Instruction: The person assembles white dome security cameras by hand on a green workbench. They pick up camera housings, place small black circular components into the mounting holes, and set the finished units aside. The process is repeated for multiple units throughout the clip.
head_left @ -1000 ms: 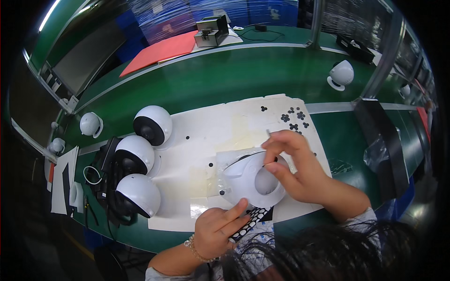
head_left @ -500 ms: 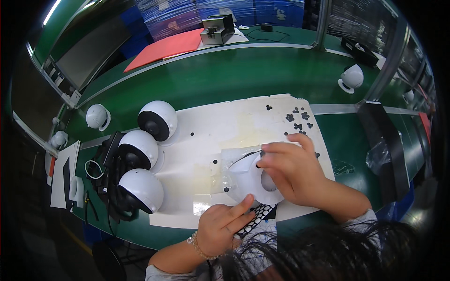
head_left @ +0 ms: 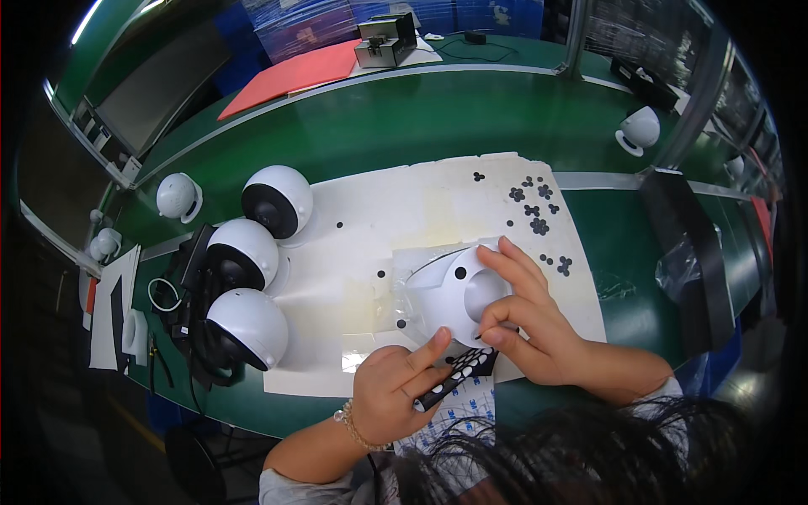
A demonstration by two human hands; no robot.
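A white curved plastic base [head_left: 438,307] with a round opening lies on clear film in front of me. One black round sticker [head_left: 460,273] sits on its ring, at the upper left of the opening. My left hand [head_left: 389,385] is closed on a black sticker sheet [head_left: 461,376] with white round gaps, and a fingertip rests at the base's lower edge. At the ring's lower rim, my right hand [head_left: 539,330] pinches a small dark piece that looks like another black round sticker, mostly hidden by the fingers.
Three white-and-black ball-shaped cameras [head_left: 278,200] stand at the left beside black cables and adapters [head_left: 198,324]. Several black sticker clusters [head_left: 539,225] dot the white board [head_left: 316,349]. A black bar-like piece [head_left: 686,261] is at right, and blue-printed paper [head_left: 463,412] lies under my left hand.
My right hand has moved from the ring's upper part down to its lower rim. A black sticker is now uncovered on the upper ring. The whole view has shifted slightly.
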